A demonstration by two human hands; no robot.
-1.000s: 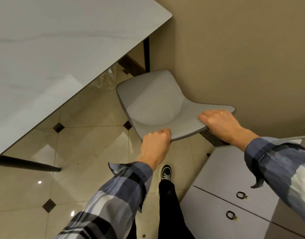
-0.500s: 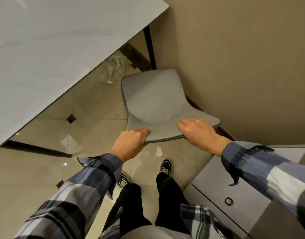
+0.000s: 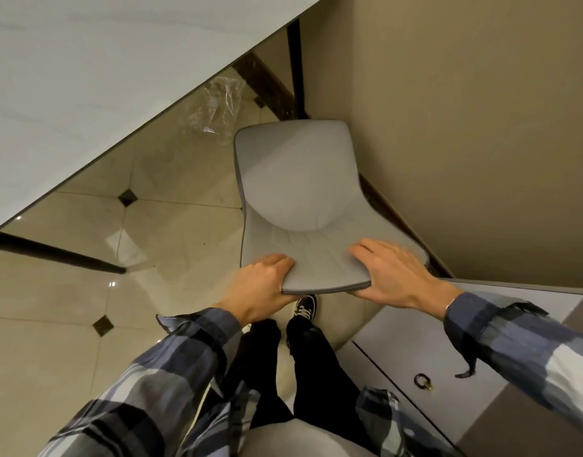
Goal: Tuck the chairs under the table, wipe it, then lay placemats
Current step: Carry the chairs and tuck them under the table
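A grey padded chair (image 3: 296, 179) stands in the gap between the white marble-look table (image 3: 86, 87) and the beige wall, its backrest top edge nearest me. My left hand (image 3: 260, 285) grips the left corner of that top edge, fingers curled under it. My right hand (image 3: 392, 275) holds the right part of the edge, fingers over the front and thumb beneath. The seat is outside the tabletop's edge, close to the wall.
A beige wall (image 3: 465, 127) runs along the chair's right side. A grey drawer cabinet (image 3: 425, 367) with ring pulls stands at lower right. Crumpled clear plastic (image 3: 217, 107) lies on the tiled floor under the table. A dark table leg (image 3: 56, 255) crosses the left.
The chair has swung round and come nearer to me, its back now square to me. Both hands stayed on the backrest edge and have drawn closer together.
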